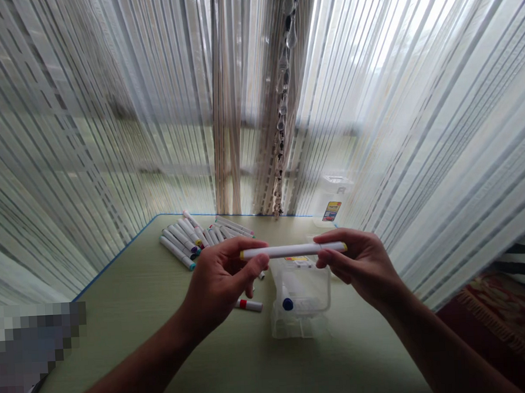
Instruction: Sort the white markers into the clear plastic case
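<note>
A white marker (292,251) with yellow ends is held level above the table, one end in each hand. My left hand (229,271) pinches it near its left end between thumb and fingers. The fingers of my right hand (358,262) close on the right end. Below the marker stands a clear plastic case (307,323), with a dark-blue-ended marker (288,303) lying in it. Another marker with a red band (250,305) lies on the table, partly hidden by my left hand.
Several white markers (177,248) lie in a loose pile at the back left of the pale green table (131,297). A clear lid-like container with a label (332,210) stands at the back. Striped string curtains (174,107) hang behind; a patterned fringed cloth (506,313) is at right.
</note>
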Available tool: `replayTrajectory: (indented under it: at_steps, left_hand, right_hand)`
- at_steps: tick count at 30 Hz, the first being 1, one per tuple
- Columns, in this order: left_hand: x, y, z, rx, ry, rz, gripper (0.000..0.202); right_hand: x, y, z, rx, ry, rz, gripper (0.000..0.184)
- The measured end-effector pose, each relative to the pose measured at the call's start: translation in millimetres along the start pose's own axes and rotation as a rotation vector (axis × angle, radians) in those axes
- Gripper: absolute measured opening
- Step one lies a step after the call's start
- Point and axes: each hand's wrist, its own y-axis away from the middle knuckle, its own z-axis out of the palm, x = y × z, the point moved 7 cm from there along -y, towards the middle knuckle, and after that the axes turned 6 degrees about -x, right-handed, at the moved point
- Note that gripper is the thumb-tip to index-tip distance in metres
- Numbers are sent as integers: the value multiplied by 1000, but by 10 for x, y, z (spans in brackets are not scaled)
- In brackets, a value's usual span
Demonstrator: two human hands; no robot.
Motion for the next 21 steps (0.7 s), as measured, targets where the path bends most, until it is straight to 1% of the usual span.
replayTrajectory:
  at_steps: [5, 9, 12, 16, 21]
  left_hand:
    - [-4, -15, 3, -13, 47, 13, 31]
    - [-42, -25, -8, -13, 161, 39, 35]
    - [-60, -26, -5, -16, 202, 44, 37]
    - [-40, -30, -2, -18, 191, 50, 33]
    - [-9, -31, 14, -39, 125, 51, 26]
  right_hand:
    - [-41, 1, 17, -2, -75, -16, 23]
    - [-79, -6, 38, -13, -185, -11, 25]
    - [-88, -18, 46, -25, -222, 0, 25]
    - [-91, -21, 41, -26, -227, -8, 23]
    - [-73, -6, 17, -11, -153, -27, 21]
